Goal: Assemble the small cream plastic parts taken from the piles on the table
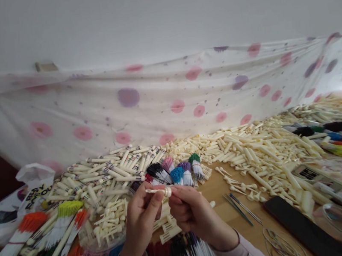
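One cream pen part (159, 191) is pinched between left hand (140, 219) and right hand (194, 214) above the counter (222, 206), with loads of loose parts (258, 148) piled up unassembled, so plenty's left.

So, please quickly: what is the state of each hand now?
Left hand: closed, pinching a thin cream plastic piece at its fingertips.
Right hand: closed, gripping the other end of the same piece, beside the left fingertips.
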`<state>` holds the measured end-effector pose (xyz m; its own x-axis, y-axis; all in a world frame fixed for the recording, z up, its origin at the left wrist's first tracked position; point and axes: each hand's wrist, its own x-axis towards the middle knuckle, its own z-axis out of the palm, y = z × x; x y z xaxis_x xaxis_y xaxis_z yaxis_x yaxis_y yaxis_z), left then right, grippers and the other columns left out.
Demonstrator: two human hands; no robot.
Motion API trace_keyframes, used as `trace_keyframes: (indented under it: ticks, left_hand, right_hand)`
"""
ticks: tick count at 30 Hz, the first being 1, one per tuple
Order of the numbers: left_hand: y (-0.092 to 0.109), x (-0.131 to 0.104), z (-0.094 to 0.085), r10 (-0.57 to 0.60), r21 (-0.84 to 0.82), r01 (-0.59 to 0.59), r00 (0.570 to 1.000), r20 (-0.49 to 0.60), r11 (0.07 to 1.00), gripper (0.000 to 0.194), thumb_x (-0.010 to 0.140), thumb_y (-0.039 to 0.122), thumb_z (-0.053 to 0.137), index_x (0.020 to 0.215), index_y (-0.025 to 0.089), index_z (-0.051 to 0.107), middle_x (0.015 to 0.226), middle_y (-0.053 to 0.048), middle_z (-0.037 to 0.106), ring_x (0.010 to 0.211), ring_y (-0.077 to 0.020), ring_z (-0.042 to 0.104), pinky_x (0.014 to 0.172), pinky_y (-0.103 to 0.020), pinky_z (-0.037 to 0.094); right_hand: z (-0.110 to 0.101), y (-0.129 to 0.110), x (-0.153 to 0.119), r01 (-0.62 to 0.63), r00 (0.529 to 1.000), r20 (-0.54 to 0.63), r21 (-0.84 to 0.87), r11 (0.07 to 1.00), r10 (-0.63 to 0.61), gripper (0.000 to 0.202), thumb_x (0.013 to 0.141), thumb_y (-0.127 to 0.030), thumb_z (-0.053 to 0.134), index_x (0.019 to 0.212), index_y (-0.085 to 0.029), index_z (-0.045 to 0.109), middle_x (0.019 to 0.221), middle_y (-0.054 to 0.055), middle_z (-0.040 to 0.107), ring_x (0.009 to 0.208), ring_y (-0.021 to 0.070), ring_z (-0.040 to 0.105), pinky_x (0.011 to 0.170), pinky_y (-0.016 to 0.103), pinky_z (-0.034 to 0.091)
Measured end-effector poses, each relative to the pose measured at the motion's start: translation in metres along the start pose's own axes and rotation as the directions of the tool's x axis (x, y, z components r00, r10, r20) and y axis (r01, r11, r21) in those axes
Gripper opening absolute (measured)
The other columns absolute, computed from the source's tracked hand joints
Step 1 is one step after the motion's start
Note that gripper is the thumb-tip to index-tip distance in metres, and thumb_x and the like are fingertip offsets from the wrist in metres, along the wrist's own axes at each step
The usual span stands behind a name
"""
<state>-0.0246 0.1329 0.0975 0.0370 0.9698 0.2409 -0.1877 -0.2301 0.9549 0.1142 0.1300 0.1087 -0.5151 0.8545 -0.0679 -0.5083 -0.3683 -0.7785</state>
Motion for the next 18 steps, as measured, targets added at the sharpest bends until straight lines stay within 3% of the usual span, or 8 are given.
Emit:
trace_keyframes:
  ticks: [2, 4, 6, 8, 10, 13, 16, 18]
  left_hand:
    - [0.004, 0.007, -0.005, -0.032, -0.034, 0.033, 0.999, 0.027, 0.999, 0.038, 0.081, 0.050, 0.070, 0.097, 0.016, 0.068, 0.048, 0.009, 0.038, 0.040, -0.0066, 0.029, 0.039, -0.018, 0.022]
    - [0.013, 0.014, -0.014, -0.006, -0.122, 0.001, 0.999, -0.048, 0.993, 0.040, 0.082, 0.051, 0.069, 0.102, 0.017, 0.067, 0.048, 0.010, 0.035, 0.039, -0.0065, 0.026, 0.038, -0.018, 0.021]
    - [0.028, 0.019, -0.026, 0.028, -0.238, -0.082, 0.975, -0.222, 0.968, 0.036, 0.083, 0.053, 0.067, 0.076, 0.017, 0.065, 0.046, 0.009, 0.033, 0.038, -0.0063, 0.026, 0.036, -0.018, 0.021]
    - [0.048, 0.019, -0.040, -0.022, -0.370, -0.106, 0.945, -0.326, 0.923, 0.053, 0.090, 0.052, 0.058, 0.053, 0.018, 0.043, 0.044, 0.008, 0.030, 0.037, -0.0058, 0.023, 0.035, -0.019, 0.019]
    - [0.069, 0.014, -0.052, -0.048, -0.460, -0.128, 0.934, -0.353, 0.879, 0.060, 0.102, 0.048, 0.034, 0.050, 0.018, 0.032, 0.043, 0.006, 0.027, 0.037, -0.0060, 0.020, 0.035, -0.021, 0.016]
    - [0.090, 0.002, -0.064, -0.074, -0.541, -0.129, 0.938, -0.338, 0.831, 0.053, 0.105, 0.028, 0.018, 0.056, 0.018, 0.035, 0.049, 0.006, 0.031, 0.041, -0.0050, 0.027, 0.039, -0.019, 0.020]
    - [0.093, -0.006, -0.069, -0.055, -0.560, -0.112, 0.961, -0.273, 0.821, 0.044, 0.100, 0.017, 0.018, 0.062, 0.018, 0.041, 0.054, 0.005, 0.036, 0.046, -0.0046, 0.033, 0.041, -0.018, 0.025]
    - [0.088, -0.007, -0.068, -0.070, -0.584, -0.072, 0.974, -0.216, 0.809, 0.039, 0.097, 0.012, 0.021, 0.067, 0.016, 0.047, 0.056, 0.004, 0.038, 0.047, -0.0046, 0.036, 0.041, -0.017, 0.027]
  right_hand:
    - [-0.004, 0.003, 0.001, 0.151, 0.985, -0.061, -0.112, 0.982, -0.159, 0.047, 0.077, -0.056, 0.068, 0.063, -0.022, 0.040, 0.047, -0.014, 0.022, 0.040, 0.0044, 0.008, 0.035, 0.018, 0.007]
    - [-0.007, 0.005, 0.003, 0.304, 0.930, -0.121, -0.274, 0.912, -0.347, 0.045, 0.083, -0.058, 0.063, 0.065, -0.022, 0.043, 0.048, -0.013, 0.024, 0.041, 0.0057, 0.013, 0.038, 0.019, 0.012]
    - [-0.007, 0.005, 0.009, 0.395, 0.846, -0.138, -0.485, 0.780, -0.515, 0.039, 0.090, -0.054, 0.055, 0.069, -0.021, 0.047, 0.052, -0.010, 0.029, 0.044, 0.0079, 0.022, 0.042, 0.021, 0.019]
    - [-0.003, 0.005, 0.020, 0.412, 0.786, -0.054, -0.698, 0.586, -0.616, 0.032, 0.096, -0.044, 0.050, 0.073, -0.021, 0.051, 0.058, -0.006, 0.039, 0.051, 0.0102, 0.034, 0.049, 0.022, 0.027]
    - [0.006, 0.009, 0.036, 0.359, 0.806, 0.088, -0.859, 0.366, -0.586, 0.025, 0.097, -0.033, 0.048, 0.076, -0.020, 0.055, 0.063, -0.004, 0.047, 0.057, 0.0121, 0.043, 0.055, 0.023, 0.031]
    - [0.022, 0.020, 0.059, 0.205, 0.909, 0.163, -0.976, 0.072, -0.385, 0.007, 0.091, -0.024, 0.060, 0.086, -0.019, 0.062, 0.061, -0.003, 0.053, 0.058, 0.0143, 0.049, 0.056, 0.025, 0.029]
    - [0.022, 0.025, 0.061, 0.112, 0.946, 0.119, -0.993, -0.038, -0.302, 0.008, 0.089, -0.025, 0.065, 0.093, -0.018, 0.066, 0.062, -0.001, 0.060, 0.059, 0.0156, 0.055, 0.055, 0.025, 0.030]
    - [0.007, 0.016, 0.047, 0.057, 0.962, 0.076, -0.995, -0.079, -0.263, 0.012, 0.091, -0.031, 0.062, 0.091, -0.021, 0.068, 0.069, 0.000, 0.066, 0.063, 0.0149, 0.059, 0.058, 0.024, 0.035]
